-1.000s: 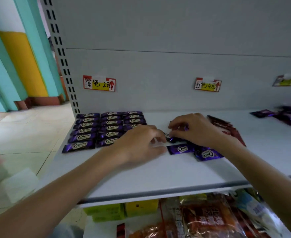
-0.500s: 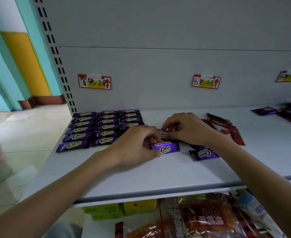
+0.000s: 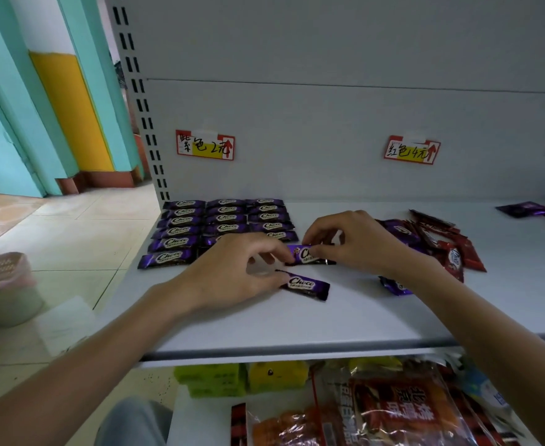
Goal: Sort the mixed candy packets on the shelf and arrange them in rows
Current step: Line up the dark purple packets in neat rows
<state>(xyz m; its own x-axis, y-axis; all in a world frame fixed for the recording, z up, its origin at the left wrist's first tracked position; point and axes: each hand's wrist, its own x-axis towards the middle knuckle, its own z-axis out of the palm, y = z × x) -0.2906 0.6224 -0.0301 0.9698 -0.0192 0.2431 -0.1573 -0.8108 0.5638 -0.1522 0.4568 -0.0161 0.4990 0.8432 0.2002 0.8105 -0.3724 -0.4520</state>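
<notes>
Purple Choco packets (image 3: 200, 226) lie in three neat rows at the shelf's left back. My left hand (image 3: 229, 275) pinches the left end of one purple packet (image 3: 306, 284) lying on the shelf. My right hand (image 3: 351, 243) pinches another purple packet (image 3: 305, 254) just behind it, and my left forefinger touches that packet's left end. A mixed heap of red and purple packets (image 3: 438, 239) sits right of my right hand. One purple packet (image 3: 395, 286) shows under my right wrist.
The white shelf (image 3: 264, 323) has handwritten price tags (image 3: 205, 144) on its back panel. More purple packets (image 3: 528, 209) lie at the far right. Snack bags (image 3: 393, 410) fill the shelf below. A pink basket (image 3: 0, 284) stands on the tiled floor at left.
The two purple packets held together between my hands have come apart: one now lies nearer the front in my left hand, the other stays behind in my right.
</notes>
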